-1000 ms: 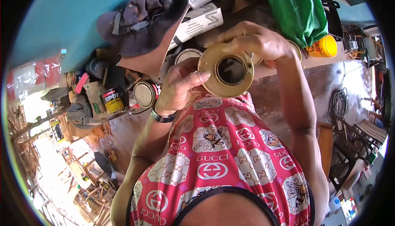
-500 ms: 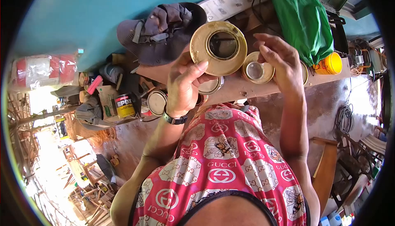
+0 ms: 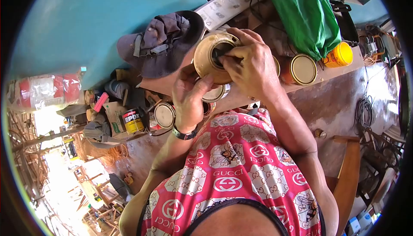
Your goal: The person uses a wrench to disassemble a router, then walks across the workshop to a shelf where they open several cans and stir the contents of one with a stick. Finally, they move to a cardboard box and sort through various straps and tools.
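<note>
Head: left fingers (image 3: pixel 204 84) grip ring (image 3: pixel 201 59) edge; right fingers (image 3: pixel 235 60) at opening (image 3: pixel 218 51).

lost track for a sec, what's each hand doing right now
Left hand: holding the round tan piece by its edge.
Right hand: fingers at its central opening; grip unclear.

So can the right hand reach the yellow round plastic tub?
Probably yes: the tub looks uncovered, but the right hand is busy at the cream metal ring in the left hand.

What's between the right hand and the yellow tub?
Head view: a gold-rimmed tin beside the yellow tub, plus a mostly hidden round rim by the right hand.
</note>
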The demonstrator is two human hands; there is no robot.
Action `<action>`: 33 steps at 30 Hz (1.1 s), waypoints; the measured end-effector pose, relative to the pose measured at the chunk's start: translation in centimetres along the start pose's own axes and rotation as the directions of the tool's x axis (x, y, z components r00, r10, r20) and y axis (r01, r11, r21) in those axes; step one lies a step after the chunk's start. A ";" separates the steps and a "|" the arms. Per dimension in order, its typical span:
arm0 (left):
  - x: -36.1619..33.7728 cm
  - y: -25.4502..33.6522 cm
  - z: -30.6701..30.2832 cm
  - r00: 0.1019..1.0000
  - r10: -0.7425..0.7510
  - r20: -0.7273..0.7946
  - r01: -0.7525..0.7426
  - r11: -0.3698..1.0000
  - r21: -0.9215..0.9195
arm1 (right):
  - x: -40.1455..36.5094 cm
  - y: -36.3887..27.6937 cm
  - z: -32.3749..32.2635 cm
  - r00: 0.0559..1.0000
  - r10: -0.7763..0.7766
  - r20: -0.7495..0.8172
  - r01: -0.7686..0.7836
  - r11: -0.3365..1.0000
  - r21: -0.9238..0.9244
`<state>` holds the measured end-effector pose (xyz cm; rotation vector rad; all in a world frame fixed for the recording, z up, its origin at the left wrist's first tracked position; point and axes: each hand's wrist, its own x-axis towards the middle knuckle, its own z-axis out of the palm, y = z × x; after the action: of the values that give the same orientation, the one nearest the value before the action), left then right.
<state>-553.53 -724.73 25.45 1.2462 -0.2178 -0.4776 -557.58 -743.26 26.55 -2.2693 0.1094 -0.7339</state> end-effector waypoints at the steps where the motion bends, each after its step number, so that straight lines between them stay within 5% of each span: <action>1: -0.2 0.0 0.2 1.000 0.004 -0.015 -0.004 1.000 -0.010 | 0.0 0.0 0.2 1.000 0.027 0.009 -0.027 1.000 0.000; 10: -0.9 -1.2 0.3 0.997 0.073 -0.017 -0.073 0.997 0.017 | -0.1 -1.0 0.8 0.975 0.215 0.050 -0.216 0.976 0.011; 23: -0.8 -0.4 -0.2 0.998 0.041 -0.043 -0.041 0.999 0.007 | -1.7 -1.5 0.3 0.929 -0.202 -0.311 0.217 0.976 0.013; 25: -1.0 0.0 -0.1 1.000 -0.008 -0.011 0.008 1.000 0.001 | -2.2 -1.4 0.2 0.928 -0.121 -0.353 0.190 0.967 0.168; 26: -0.8 0.3 0.0 0.999 -0.048 0.024 0.048 0.999 -0.006 | -2.3 -1.2 0.1 0.921 -0.042 -0.388 0.175 0.933 0.315; 27: -0.7 0.7 0.1 0.999 -0.050 0.023 0.050 0.999 -0.006 | -3.3 -1.3 -0.1 0.928 0.186 -0.323 0.031 0.826 0.562; 28: -0.7 1.1 -0.1 0.994 -0.109 0.014 0.109 0.994 -0.010 | -3.7 -0.5 -0.4 0.935 0.221 -0.279 0.071 0.652 0.755; 33: -0.1 4.4 -3.3 0.971 -0.233 0.055 0.217 0.954 0.207 | -6.9 1.1 -3.1 0.876 0.483 0.004 -0.173 0.306 0.936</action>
<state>-551.25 -720.82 28.58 1.4580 -0.1948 -0.7172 -564.80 -744.01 24.30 -0.9559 0.2326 -0.6333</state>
